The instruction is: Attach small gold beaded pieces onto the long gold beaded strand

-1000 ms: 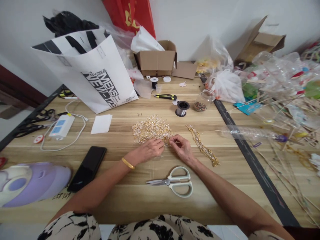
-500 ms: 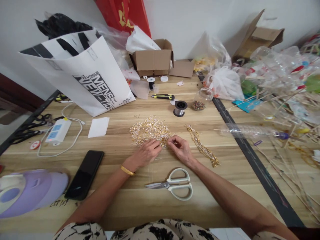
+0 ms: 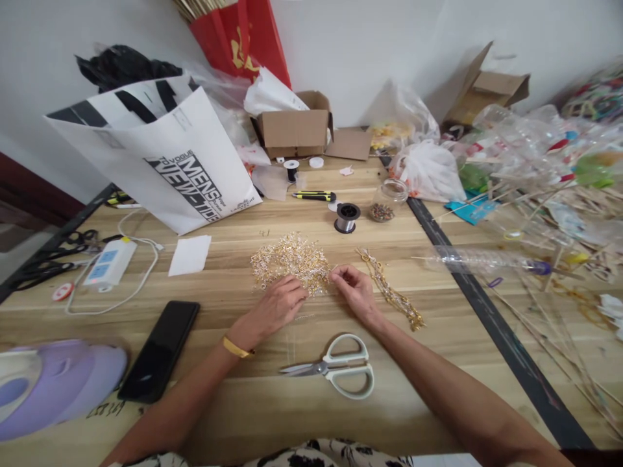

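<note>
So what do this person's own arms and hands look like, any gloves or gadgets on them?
No gloves, cables or gadgets show. The left hand and right hand are bare. A flat gold-coloured bracelet circles the left wrist; the right wrist has none. Both forearms are uncovered; a pale sleeve with dark markings peeks in at lower left.

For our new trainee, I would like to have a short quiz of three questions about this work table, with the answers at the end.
1. True or false: the scissors lie nearer to the person's body than the heap of small gold pieces.

2. Choose one. The gold strands lie closest to:
A) the phone
B) the person's right hand
C) the white paper

3. Fill in: to the right of the wire spool stands a clear ____ with small pieces in it.

Key: 1. True. 2. B. 3. Jar.
</note>
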A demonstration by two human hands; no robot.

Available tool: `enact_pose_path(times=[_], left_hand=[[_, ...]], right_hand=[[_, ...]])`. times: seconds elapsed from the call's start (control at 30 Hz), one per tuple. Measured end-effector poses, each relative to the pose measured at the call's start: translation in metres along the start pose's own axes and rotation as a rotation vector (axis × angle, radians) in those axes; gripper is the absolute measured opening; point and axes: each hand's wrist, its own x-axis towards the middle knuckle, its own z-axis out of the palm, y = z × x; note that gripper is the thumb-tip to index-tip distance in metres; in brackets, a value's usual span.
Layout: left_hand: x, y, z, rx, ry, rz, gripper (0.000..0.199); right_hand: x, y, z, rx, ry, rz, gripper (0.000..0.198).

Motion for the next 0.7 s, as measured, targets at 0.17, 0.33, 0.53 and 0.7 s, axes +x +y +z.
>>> enact_pose_path(times=[0.17, 0.33, 0.53, 0.7], left_hand=[[-0.012, 0.012, 0.004, -0.023, -0.038, -0.007, 0.018], [-0.027, 0.023, 0.012, -0.053, -0.018, -0.028, 0.015], [-0.033, 0.025, 0.015, -0.026, -0.006, -0.057, 0.017], [-0.038, 0.025, 0.018, -0.028, -0.001, -0.073, 0.019]], right_hand=[[0.004, 0.000, -0.003, 0.090, 0.125, 0.049, 0.025], [0.005, 0.001, -0.004, 0.114, 0.138, 0.050, 0.026], [0.005, -0.002, -0.004, 0.117, 0.127, 0.052, 0.028], [0.003, -0.005, -0.003, 0.087, 0.119, 0.081, 0.029]])
